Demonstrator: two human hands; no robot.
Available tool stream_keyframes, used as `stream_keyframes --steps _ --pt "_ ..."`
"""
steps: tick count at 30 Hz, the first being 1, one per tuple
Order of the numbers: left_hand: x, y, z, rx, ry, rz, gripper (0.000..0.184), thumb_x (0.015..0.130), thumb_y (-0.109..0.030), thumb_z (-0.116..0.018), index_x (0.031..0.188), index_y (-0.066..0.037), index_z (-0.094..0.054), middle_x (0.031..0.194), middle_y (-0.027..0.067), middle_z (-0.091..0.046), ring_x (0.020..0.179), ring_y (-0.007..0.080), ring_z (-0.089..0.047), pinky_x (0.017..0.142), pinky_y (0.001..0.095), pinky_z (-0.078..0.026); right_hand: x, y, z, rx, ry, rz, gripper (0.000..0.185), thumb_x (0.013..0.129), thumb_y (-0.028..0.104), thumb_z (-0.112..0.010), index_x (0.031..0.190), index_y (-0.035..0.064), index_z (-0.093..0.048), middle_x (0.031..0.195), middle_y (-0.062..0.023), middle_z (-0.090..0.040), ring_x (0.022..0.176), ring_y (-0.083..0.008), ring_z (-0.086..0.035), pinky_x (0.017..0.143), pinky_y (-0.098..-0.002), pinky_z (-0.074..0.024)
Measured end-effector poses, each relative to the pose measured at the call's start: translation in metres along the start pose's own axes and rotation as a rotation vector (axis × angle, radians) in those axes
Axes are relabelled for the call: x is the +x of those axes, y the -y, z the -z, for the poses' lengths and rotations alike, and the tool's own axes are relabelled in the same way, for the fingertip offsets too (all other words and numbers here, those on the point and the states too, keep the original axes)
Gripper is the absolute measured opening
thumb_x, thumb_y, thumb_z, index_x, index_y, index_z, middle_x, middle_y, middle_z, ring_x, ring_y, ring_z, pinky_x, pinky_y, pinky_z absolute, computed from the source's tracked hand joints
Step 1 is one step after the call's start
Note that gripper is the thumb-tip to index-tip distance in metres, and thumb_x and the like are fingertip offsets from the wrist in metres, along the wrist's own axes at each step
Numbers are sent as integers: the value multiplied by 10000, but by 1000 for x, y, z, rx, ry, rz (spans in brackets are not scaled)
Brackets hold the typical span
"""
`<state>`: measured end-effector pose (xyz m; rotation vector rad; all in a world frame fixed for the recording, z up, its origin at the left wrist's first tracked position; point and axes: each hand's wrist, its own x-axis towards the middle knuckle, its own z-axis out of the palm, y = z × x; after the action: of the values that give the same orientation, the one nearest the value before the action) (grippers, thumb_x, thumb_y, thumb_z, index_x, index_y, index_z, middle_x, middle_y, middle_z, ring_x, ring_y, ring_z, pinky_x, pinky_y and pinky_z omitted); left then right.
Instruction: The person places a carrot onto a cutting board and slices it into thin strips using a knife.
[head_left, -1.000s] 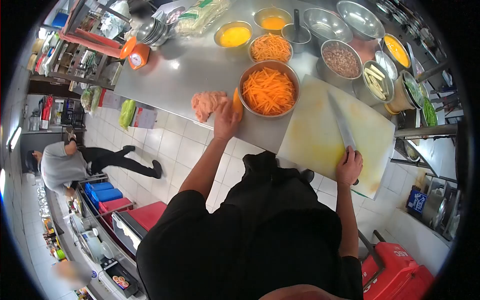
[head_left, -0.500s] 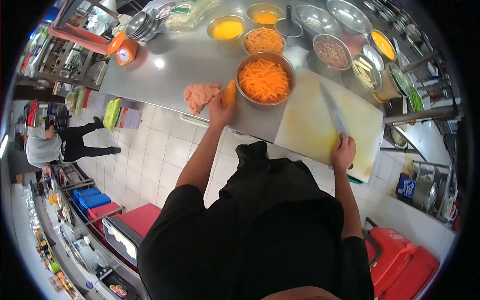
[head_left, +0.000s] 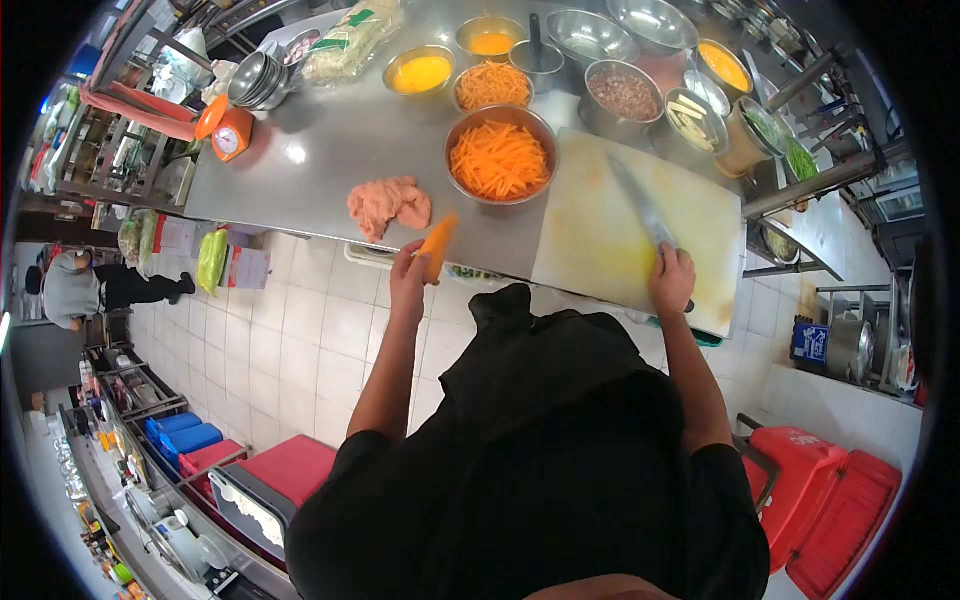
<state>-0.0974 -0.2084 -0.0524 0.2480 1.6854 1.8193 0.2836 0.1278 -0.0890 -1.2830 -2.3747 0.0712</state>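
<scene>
An orange carrot piece (head_left: pixel 439 246) is held up in my left hand (head_left: pixel 409 281), just off the table's front edge. Beyond it a lump of pink minced meat (head_left: pixel 386 205) lies on the steel table (head_left: pixel 300 190). My right hand (head_left: pixel 672 281) is wrapped round the handle of a large knife (head_left: pixel 640 199), whose blade rests flat on the white cutting board (head_left: pixel 585 220). Left of the board is a bowl of carrot strips (head_left: pixel 500 163), with a smaller bowl of shredded carrot (head_left: pixel 492 86) behind it.
Bowls of yellow liquid (head_left: pixel 421 73), a pot of brown mince (head_left: pixel 622 92) and a pot of pale sticks (head_left: pixel 692 124) stand farther back. An orange scale (head_left: pixel 228 138) sits at the left. Another person (head_left: pixel 72 288) stands far left. Red bins (head_left: pixel 800 480) are at lower right.
My left hand has lifted the carrot piece from beside the bowl and drawn it back past the table edge. My right hand keeps hold of the knife. The other person has moved farther away.
</scene>
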Motion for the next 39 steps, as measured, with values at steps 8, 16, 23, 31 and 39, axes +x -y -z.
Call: stream_keyframes --steps 8,16,23,31,39 --pt "-39 11 -75 -59 294 114 347 1000 -188 -580 1311 -40 -616 1105 71 -718 875 147 -683 679 291 -551 19 -9 42 87 411 -21 394 857 71 -607 1252 72 -605 1051 -251 -651 939 -474 -650 839 -554 -524" --pt "-48 48 -163 86 498 275 358 1009 -247 -641 1284 -19 -648 979 54 -709 737 135 -669 601 274 -550 -50 -29 80 451 428 -277 338 897 131 -619 1227 60 -599 994 -307 -687 994 -486 -660 866 -548 -521" --pt "-46 62 -222 191 426 265 379 1034 -259 -608 1303 7 -626 1027 83 -704 764 167 -690 604 304 -575 -74 -59 120 495 387 -316 330 934 140 -608 1253 55 -610 988 -290 -694 960 -484 -664 854 -558 -521" --pt "-23 65 -252 453 190 47 489 966 -258 -701 1345 20 -568 1014 120 -674 790 190 -693 587 310 -607 -68 -87 136 402 358 -258 280 941 116 -559 1209 52 -607 926 -282 -685 930 -487 -660 819 -582 -515" --pt "-10 66 -273 682 202 -132 537 944 -280 -728 1364 1 -547 807 96 -660 568 147 -609 500 308 -527 -58 -91 136 331 585 -207 280 929 99 -497 1186 62 -601 959 -266 -701 945 -461 -678 853 -579 -522"
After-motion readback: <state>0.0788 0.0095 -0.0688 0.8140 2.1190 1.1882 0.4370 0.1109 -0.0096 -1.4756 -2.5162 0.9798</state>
